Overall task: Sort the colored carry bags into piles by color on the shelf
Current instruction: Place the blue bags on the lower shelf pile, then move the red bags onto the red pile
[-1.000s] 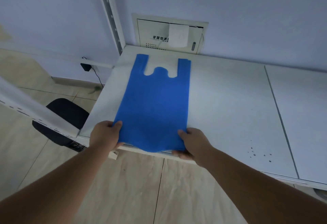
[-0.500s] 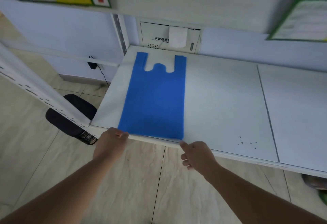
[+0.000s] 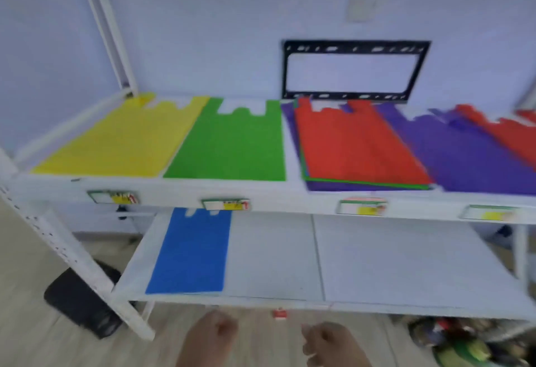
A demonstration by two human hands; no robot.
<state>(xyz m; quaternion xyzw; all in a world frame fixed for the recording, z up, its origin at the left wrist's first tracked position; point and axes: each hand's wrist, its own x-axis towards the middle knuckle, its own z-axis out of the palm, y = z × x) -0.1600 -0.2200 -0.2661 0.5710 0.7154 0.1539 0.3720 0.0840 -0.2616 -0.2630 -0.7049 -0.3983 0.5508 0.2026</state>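
Lying flat at the left end of the lower shelf [image 3: 377,265], the blue bag [image 3: 190,253] is clear of both hands. The left hand [image 3: 210,337] and right hand [image 3: 330,343] hang empty below the shelf's front edge, fingers loosely curled, blurred. Yellow bag [image 3: 121,140] and green bag [image 3: 232,143] lie above.

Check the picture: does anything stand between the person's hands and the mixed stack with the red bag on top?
Nothing visible does. Both hands, left hand and right hand, hang empty below the lower shelf; the mixed stack lies uncovered on the upper shelf.
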